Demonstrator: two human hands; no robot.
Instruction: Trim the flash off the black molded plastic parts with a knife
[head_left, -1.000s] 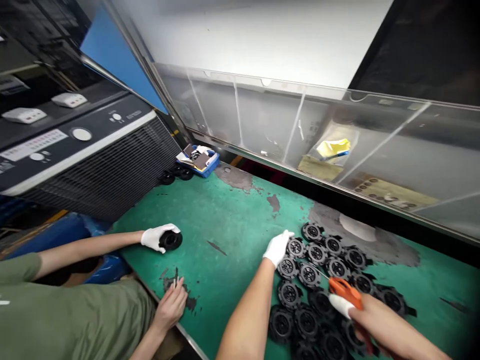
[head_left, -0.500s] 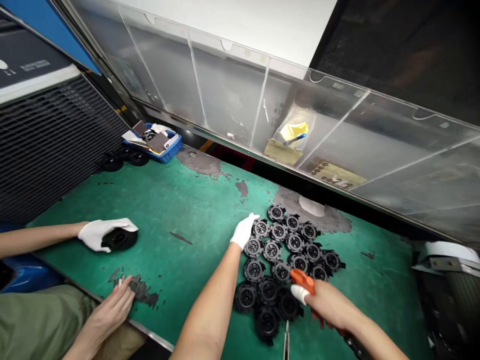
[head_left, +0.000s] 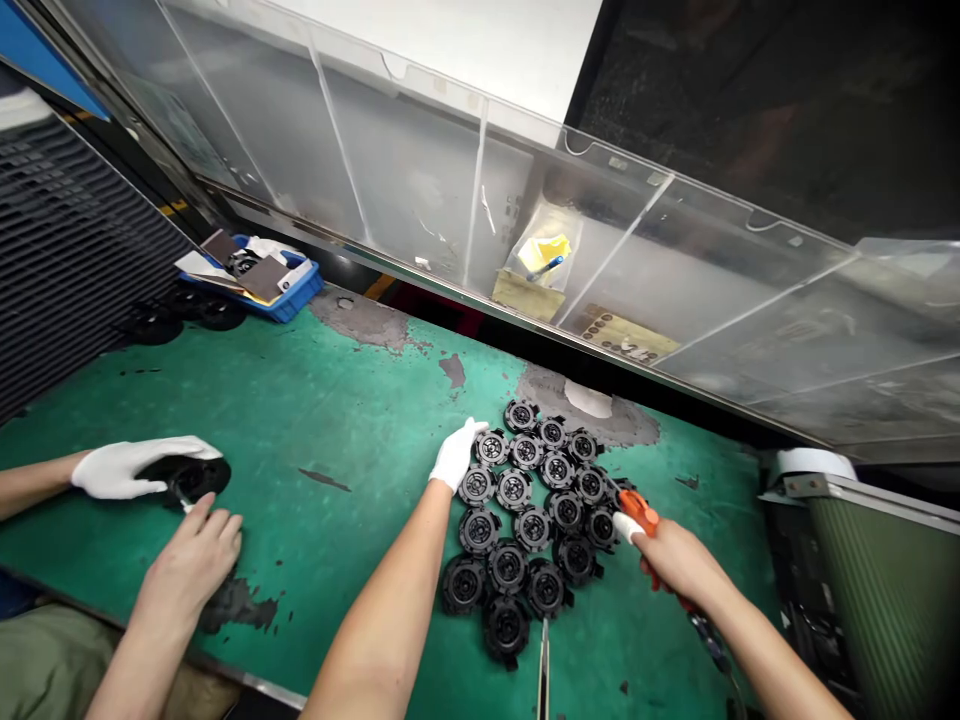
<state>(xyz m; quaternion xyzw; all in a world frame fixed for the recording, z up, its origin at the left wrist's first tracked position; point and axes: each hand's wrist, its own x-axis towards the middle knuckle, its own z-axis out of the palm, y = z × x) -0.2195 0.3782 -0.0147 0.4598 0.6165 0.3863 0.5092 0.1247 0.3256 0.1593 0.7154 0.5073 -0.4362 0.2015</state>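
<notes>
My left hand [head_left: 454,456], in a white glove, lies with fingers stretched along the left edge of a cluster of black round plastic parts [head_left: 514,488]. Its fingertips are beside the upper left part and seem to touch it. My right hand [head_left: 670,548], with a white cover on one finger, is closed round an orange hand tool [head_left: 637,510] with a dark cord or hose trailing from it. The tool's thin tip points at the right side of the cluster; whether it touches a part cannot be made out.
At left, a co-worker's gloved hand [head_left: 135,468] holds a black round part [head_left: 196,480]; their bare hand [head_left: 191,550] works a thin tool at it. A blue bin [head_left: 296,290], stacked black trays [head_left: 75,230], a clear partition [head_left: 420,200] and a metal strip [head_left: 544,670] surround the green bench.
The view has shifted to the right. My right hand has moved the orange tool from the lower parts up to the cluster's right side. The co-worker's bare hand has come to their part.
</notes>
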